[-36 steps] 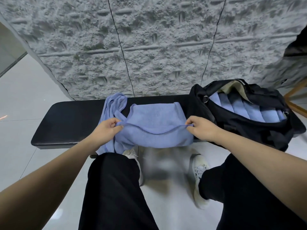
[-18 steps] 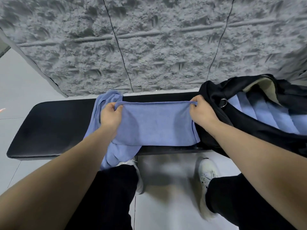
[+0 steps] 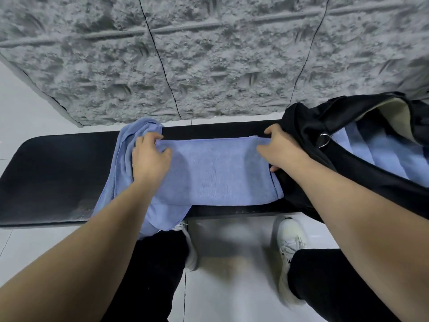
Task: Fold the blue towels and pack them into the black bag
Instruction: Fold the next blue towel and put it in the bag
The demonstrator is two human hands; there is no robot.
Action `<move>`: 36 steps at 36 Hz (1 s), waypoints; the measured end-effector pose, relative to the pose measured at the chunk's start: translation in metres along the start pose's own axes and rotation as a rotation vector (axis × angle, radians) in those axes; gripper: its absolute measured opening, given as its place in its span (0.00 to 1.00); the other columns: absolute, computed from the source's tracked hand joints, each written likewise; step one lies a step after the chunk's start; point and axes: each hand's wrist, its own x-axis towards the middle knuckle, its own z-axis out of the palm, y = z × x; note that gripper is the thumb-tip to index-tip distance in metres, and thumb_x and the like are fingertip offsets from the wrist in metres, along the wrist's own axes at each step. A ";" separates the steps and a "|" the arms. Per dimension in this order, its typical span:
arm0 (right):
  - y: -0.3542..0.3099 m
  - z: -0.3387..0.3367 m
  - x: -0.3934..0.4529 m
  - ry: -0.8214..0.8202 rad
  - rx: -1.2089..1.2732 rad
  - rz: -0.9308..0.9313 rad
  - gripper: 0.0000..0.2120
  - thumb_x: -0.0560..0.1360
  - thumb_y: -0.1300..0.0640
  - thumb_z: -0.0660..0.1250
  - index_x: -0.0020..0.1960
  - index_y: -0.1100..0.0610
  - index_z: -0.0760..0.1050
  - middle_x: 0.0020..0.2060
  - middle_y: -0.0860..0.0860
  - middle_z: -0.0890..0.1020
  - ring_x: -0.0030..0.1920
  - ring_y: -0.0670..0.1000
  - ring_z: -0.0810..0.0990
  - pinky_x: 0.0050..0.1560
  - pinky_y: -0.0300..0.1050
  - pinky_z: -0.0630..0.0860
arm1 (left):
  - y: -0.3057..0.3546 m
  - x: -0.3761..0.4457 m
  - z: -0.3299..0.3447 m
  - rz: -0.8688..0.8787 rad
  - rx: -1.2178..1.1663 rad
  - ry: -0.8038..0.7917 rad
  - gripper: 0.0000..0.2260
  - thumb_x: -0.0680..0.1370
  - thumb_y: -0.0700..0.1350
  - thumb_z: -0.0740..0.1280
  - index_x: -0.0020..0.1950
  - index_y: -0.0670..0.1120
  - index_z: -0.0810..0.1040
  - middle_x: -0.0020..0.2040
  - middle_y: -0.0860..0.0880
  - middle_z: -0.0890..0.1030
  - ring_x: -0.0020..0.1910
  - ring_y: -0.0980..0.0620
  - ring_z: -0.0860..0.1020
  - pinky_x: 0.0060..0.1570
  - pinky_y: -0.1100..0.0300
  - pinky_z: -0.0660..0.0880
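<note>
A blue towel (image 3: 216, 173) lies folded in half across the black bench (image 3: 58, 177), its near edge hanging a little over the front. My left hand (image 3: 149, 159) pinches its far left corner and my right hand (image 3: 281, 154) grips its far right corner, both low on the bench. Under its left side lies a second, crumpled blue towel (image 3: 124, 159), draped across the bench and down toward my knee. The black bag (image 3: 308, 126) stands open on the bench at the right, touching my right hand, with several folded blue towels (image 3: 383, 156) lined up inside.
A rough grey wall (image 3: 209, 66) rises right behind the bench. The bench's left half is bare black padding. My black-trousered legs and white shoes (image 3: 290, 242) stand on the pale tiled floor in front of the bench.
My hands carried the towel's near edge up and over to the bench's far side, folding the towel in half, and have now lowered that edge flat onto the bench.
</note>
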 end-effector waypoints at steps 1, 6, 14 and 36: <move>-0.001 0.000 0.000 -0.014 0.004 0.010 0.24 0.78 0.52 0.62 0.72 0.52 0.62 0.50 0.51 0.76 0.30 0.54 0.81 0.32 0.42 0.78 | 0.006 -0.003 -0.001 0.038 0.046 0.035 0.12 0.76 0.43 0.63 0.60 0.46 0.77 0.60 0.43 0.75 0.60 0.41 0.73 0.57 0.47 0.73; -0.001 -0.002 0.002 -0.047 0.064 -0.006 0.29 0.76 0.57 0.65 0.75 0.53 0.60 0.49 0.50 0.74 0.34 0.53 0.78 0.33 0.42 0.75 | 0.056 -0.031 0.012 0.214 -0.171 -0.007 0.07 0.77 0.40 0.65 0.52 0.50 0.77 0.51 0.54 0.76 0.49 0.52 0.76 0.50 0.58 0.73; -0.010 0.012 -0.011 0.011 0.325 -0.198 0.25 0.75 0.56 0.68 0.70 0.52 0.66 0.34 0.46 0.77 0.31 0.41 0.73 0.33 0.38 0.67 | 0.105 -0.070 0.056 -0.320 -0.722 -0.556 0.11 0.81 0.56 0.63 0.54 0.49 0.74 0.49 0.48 0.82 0.46 0.51 0.82 0.50 0.52 0.81; -0.015 0.006 -0.006 0.141 0.137 -0.333 0.05 0.80 0.52 0.62 0.48 0.52 0.75 0.47 0.50 0.76 0.46 0.47 0.74 0.49 0.40 0.68 | 0.100 -0.058 0.063 -0.178 -0.698 -0.455 0.18 0.78 0.44 0.66 0.64 0.64 0.73 0.53 0.54 0.80 0.49 0.57 0.77 0.52 0.56 0.76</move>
